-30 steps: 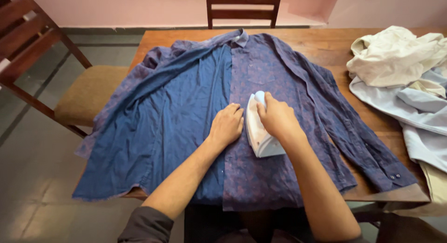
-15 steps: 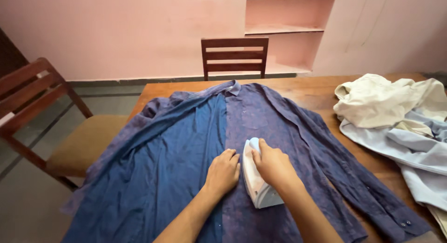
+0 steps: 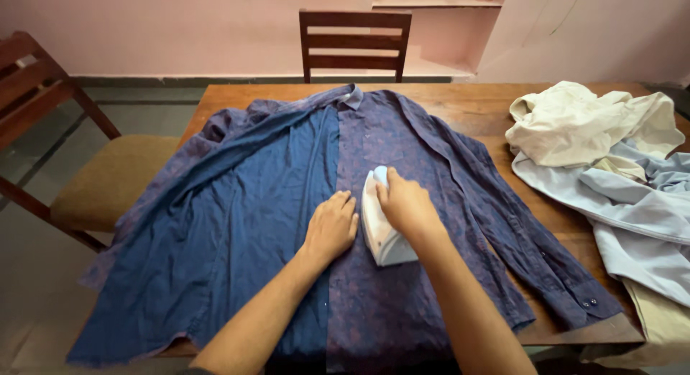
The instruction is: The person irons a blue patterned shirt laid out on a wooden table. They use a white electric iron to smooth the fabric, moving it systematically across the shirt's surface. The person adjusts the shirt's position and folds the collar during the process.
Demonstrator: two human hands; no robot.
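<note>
Currently: dark blue patterned cotton shirt (image 3: 244, 202), spread open over brown wooden table (image 3: 496, 105). Small white electric iron (image 3: 379, 217) on shirt's right front panel, right hand (image 3: 404, 202) closed around its handle. Left hand (image 3: 330, 227) open, flat beside iron. Left panel and sleeves look creased, seemingly unpressed. Pale crumpled garments (image 3: 604, 152) right of shirt.

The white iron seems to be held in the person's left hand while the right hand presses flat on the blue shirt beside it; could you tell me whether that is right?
Not quite: the hands are swapped. The head view shows the right hand gripping the white iron, while the left hand presses flat on the blue shirt beside it.
</note>
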